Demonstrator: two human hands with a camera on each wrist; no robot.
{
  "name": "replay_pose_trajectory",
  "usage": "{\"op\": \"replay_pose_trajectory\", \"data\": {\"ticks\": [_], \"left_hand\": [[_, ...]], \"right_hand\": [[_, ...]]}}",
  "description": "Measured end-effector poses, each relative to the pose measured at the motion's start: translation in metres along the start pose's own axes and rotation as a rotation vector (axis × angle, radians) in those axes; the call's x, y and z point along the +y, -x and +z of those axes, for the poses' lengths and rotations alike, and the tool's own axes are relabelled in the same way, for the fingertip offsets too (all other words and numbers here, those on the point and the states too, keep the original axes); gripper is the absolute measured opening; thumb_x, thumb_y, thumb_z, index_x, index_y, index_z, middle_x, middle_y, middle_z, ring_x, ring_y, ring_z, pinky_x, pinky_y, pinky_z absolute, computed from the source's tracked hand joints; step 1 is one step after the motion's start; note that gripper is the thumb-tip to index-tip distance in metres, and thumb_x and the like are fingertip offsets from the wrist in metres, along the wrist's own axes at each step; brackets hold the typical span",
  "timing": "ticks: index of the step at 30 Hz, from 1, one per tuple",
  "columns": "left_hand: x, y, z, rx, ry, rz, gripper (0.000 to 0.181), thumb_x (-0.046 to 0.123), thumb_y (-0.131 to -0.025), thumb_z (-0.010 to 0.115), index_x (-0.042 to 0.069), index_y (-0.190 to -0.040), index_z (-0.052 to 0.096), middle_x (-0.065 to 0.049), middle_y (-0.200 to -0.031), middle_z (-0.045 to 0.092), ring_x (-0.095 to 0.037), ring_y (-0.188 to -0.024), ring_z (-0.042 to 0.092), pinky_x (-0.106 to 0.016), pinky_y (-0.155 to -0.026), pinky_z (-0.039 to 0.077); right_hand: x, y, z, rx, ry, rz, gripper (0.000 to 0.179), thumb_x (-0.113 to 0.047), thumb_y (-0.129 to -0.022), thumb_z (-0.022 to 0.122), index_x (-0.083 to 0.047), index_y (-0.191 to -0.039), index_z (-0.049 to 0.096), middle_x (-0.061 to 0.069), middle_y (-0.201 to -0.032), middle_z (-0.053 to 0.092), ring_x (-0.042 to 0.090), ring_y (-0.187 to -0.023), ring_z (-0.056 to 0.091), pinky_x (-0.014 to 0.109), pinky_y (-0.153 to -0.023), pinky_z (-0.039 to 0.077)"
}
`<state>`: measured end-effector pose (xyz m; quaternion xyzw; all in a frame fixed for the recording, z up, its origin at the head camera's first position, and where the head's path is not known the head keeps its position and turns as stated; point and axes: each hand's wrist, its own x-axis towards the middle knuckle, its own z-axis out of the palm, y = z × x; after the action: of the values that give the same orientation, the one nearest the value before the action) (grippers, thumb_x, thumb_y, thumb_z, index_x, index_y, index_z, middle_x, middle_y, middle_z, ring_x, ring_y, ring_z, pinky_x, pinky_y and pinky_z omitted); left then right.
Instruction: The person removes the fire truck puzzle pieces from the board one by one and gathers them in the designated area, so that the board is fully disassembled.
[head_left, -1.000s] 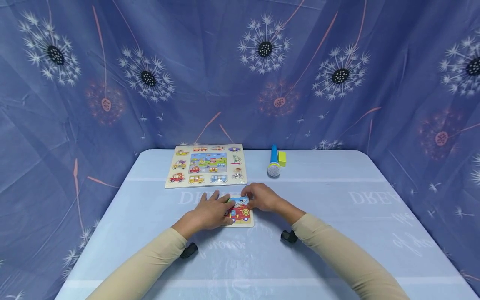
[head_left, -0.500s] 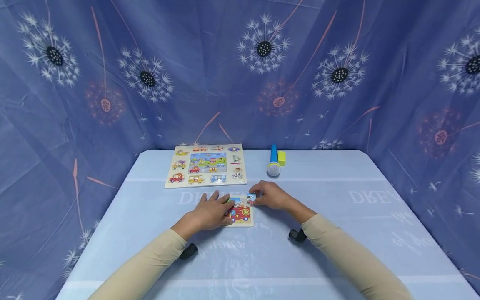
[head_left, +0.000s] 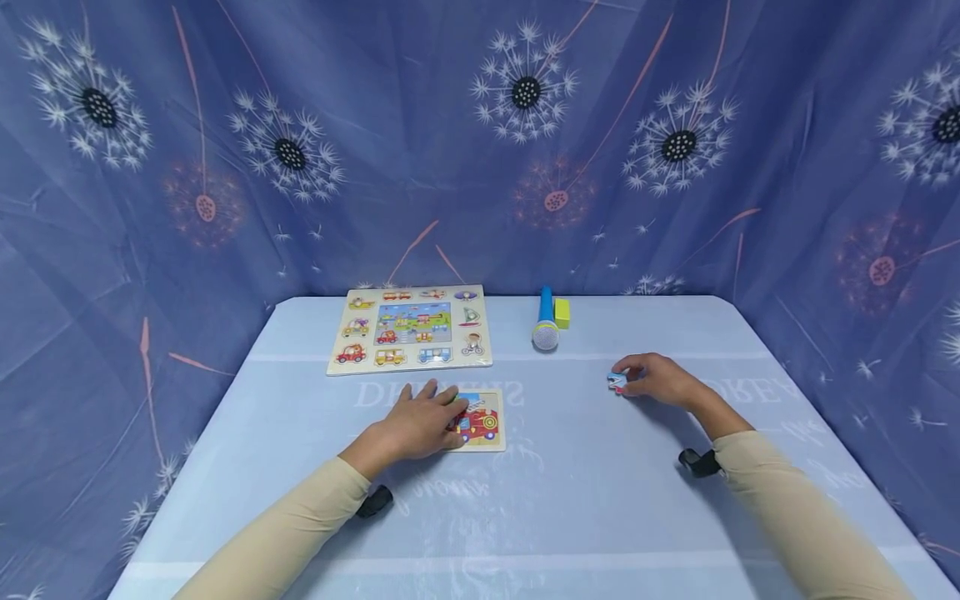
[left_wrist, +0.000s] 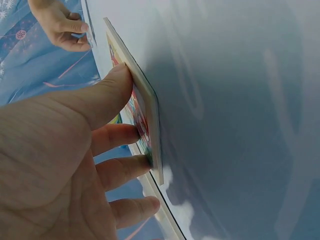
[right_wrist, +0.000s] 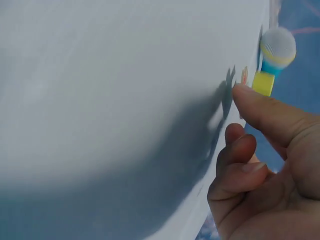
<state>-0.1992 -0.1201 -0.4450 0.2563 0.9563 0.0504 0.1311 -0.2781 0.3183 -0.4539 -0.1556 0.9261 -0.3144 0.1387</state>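
A small jigsaw puzzle board (head_left: 496, 402) with a red fire truck picture lies on the table's middle, its upper right corner showing bare wood. My left hand (head_left: 416, 423) rests on its left part with the fingers spread, hiding that side; in the left wrist view the thumb and fingertips touch the board's face (left_wrist: 145, 95). Off to the right, my right hand (head_left: 660, 382) pinches a small blue, white and red puzzle piece (head_left: 617, 382) by its edge, low over the table. Whether the piece touches the tabletop I cannot tell.
Behind my left hand lies a larger vehicle puzzle board (head_left: 414, 354). A blue toy microphone (head_left: 546, 321) stands out at the back, with a yellow block (head_left: 562, 313) beside it. A dandelion-print curtain (head_left: 480, 167) encloses the table (head_left: 570, 500) on its far side and flanks.
My right hand has lifted the puzzle piece out of the fire truck board's upper right corner and carried it right. The left hand has stayed on the board.
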Motion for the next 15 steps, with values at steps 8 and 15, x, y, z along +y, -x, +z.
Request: {"op": "replay_pose_trajectory", "data": {"ticks": [8, 15], "left_hand": [[0.001, -0.001, 0.002, -0.006, -0.006, 0.000, 0.065, 0.050, -0.098, 0.065, 0.020, -0.153, 0.049, -0.008, -0.163, 0.039, -0.043, -0.152, 0.025, -0.072, -0.114, 0.022], [0.001, 0.000, 0.001, 0.000, -0.012, 0.004, 0.065, 0.049, -0.098, 0.065, 0.019, -0.153, 0.049, -0.008, -0.162, 0.039, -0.043, -0.152, 0.026, -0.072, -0.114, 0.023]], "right_hand": [[0.018, 0.009, -0.009, -0.006, -0.003, 0.006, 0.036, -0.006, -0.092, 0.072, 0.001, -0.127, 0.067, 0.013, -0.103, 0.064, 0.022, -0.089, 0.053, 0.037, -0.076, 0.045], [0.020, 0.010, -0.009, -0.023, 0.002, -0.015, 0.039, -0.006, -0.092, 0.072, 0.002, -0.129, 0.066, 0.013, -0.103, 0.064, 0.022, -0.091, 0.053, 0.037, -0.077, 0.045]]}}
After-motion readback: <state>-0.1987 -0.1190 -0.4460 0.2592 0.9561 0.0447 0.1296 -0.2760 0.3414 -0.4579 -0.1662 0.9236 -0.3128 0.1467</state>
